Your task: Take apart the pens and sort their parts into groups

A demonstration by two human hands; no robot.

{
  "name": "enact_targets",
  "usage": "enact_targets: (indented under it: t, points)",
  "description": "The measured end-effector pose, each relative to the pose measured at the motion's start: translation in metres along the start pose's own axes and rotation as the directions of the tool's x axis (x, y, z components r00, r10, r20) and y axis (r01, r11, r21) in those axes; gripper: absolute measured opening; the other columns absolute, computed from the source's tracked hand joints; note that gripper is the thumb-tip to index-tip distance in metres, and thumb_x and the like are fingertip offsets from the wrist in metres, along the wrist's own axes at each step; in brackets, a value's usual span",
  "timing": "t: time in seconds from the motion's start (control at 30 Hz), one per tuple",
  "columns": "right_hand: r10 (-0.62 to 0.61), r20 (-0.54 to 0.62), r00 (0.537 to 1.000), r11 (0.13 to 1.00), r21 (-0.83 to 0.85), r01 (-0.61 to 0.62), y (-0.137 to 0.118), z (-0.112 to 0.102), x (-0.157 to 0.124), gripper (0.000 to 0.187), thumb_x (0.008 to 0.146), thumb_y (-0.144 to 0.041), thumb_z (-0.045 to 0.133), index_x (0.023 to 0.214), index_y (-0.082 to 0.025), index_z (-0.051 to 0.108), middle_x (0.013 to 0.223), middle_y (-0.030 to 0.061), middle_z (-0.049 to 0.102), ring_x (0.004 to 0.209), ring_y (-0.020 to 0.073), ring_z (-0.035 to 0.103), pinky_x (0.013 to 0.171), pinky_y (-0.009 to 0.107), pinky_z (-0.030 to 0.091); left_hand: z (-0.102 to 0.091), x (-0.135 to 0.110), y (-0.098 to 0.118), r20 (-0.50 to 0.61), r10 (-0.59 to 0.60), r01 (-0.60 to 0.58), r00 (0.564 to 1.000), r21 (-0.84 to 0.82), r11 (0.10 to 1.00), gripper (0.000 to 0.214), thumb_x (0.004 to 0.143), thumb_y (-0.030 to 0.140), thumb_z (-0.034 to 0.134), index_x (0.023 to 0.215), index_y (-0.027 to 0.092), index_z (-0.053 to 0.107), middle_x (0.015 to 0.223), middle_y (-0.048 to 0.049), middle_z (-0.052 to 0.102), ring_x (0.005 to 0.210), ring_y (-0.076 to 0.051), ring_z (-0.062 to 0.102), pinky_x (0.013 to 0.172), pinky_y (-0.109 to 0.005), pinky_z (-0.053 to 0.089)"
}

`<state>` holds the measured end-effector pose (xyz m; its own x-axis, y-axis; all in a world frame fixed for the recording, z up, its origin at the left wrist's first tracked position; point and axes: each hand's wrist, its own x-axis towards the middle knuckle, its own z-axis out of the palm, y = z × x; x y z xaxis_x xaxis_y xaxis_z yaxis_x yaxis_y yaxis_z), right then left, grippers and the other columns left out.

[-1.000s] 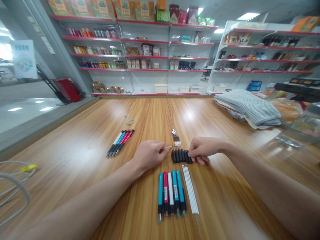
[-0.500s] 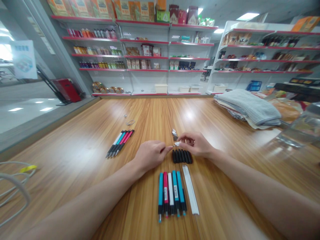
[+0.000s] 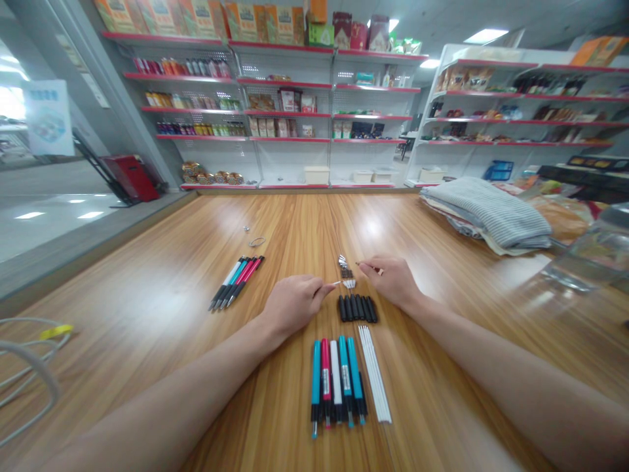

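Note:
My left hand (image 3: 293, 301) is closed on a thin red-and-white pen part whose pale tip pokes out toward the right. My right hand (image 3: 390, 280) pinches a tiny piece I cannot make out, just right of a small heap of metal springs and tips (image 3: 344, 265). Between my hands lie small white caps (image 3: 349, 284) and a row of black grips (image 3: 358, 307). Nearer to me lie several pen barrels (image 3: 337, 378), blue, red and white, and a bundle of white refills (image 3: 374, 371).
Several finished pens (image 3: 236, 280) lie to the left on the wooden table (image 3: 162, 295), with small rings (image 3: 256, 241) beyond them. Folded striped cloth (image 3: 489, 213) sits at the right, a grey cable (image 3: 24, 367) at the left edge. Store shelves (image 3: 289, 111) stand behind.
My right hand left the row of black grips, went up to the white caps by my left hand's part, then shifted further away toward the springs. My left hand barely moved.

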<state>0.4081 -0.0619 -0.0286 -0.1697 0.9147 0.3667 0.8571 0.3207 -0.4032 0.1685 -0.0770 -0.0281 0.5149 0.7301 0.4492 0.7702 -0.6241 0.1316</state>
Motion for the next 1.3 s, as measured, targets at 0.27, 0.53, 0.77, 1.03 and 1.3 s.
enact_targets:
  t: [0.27,0.53,0.77,1.03,1.3]
  points:
    - [0.131,0.035,0.991,0.978,-0.170,-0.123,0.001,0.003,0.004,0.033,0.085,-0.046,0.050,0.082,-0.020,0.070,0.088,0.0059,0.069,0.081,0.0176,0.058,0.072,0.026,0.037,-0.001,0.000,-0.001,0.005,-0.010,0.010,1.000,-0.003,1.000,0.050,0.094,0.048,0.033,0.060,0.017,0.053,0.061,-0.0035,0.060,0.056,-0.013,0.050,0.054,-0.026,0.026]
    - [0.011,0.032,0.999,0.993,-0.115,-0.007,0.000,0.006,0.002,0.028,0.084,-0.039,0.052,0.076,-0.018,0.068,0.080,0.0054,0.067,0.074,0.0155,0.056,0.066,0.025,0.036,-0.001,0.000,-0.002,0.024,-0.028,0.028,0.999,0.007,1.000,0.051,0.094,0.049,0.033,0.061,0.016,0.054,0.062,-0.0041,0.061,0.057,-0.014,0.051,0.054,-0.026,0.025]
    - [-0.094,-0.005,0.996,0.993,-0.066,0.093,0.004,0.010,0.000,0.018,0.082,-0.029,0.054,0.078,-0.020,0.069,0.077,0.0026,0.066,0.071,0.0142,0.057,0.065,0.024,0.038,0.000,0.000,-0.002,0.041,-0.036,0.035,0.999,0.020,0.999,0.050,0.094,0.049,0.033,0.063,0.017,0.055,0.063,-0.0034,0.061,0.059,-0.014,0.052,0.055,-0.027,0.025]
    - [-0.078,0.014,0.997,0.990,-0.115,0.079,0.005,0.011,0.004,0.025,0.086,-0.030,0.049,0.097,-0.023,0.072,0.082,0.0034,0.067,0.078,0.0155,0.058,0.070,0.026,0.040,0.001,0.000,-0.003,0.028,-0.025,0.025,0.999,0.014,1.000,0.050,0.094,0.049,0.033,0.061,0.017,0.052,0.061,-0.0031,0.059,0.056,-0.013,0.050,0.055,-0.026,0.025]
    - [-0.119,-0.013,0.993,0.990,-0.080,0.118,0.006,0.011,0.002,0.024,0.086,-0.026,0.049,0.089,-0.021,0.072,0.079,0.0040,0.066,0.074,0.0154,0.058,0.069,0.026,0.042,0.001,0.000,-0.003,0.022,-0.020,0.020,1.000,0.013,1.000,0.043,0.094,0.043,0.035,0.063,0.017,0.052,0.063,-0.0034,0.060,0.059,-0.014,0.054,0.055,-0.027,0.027]
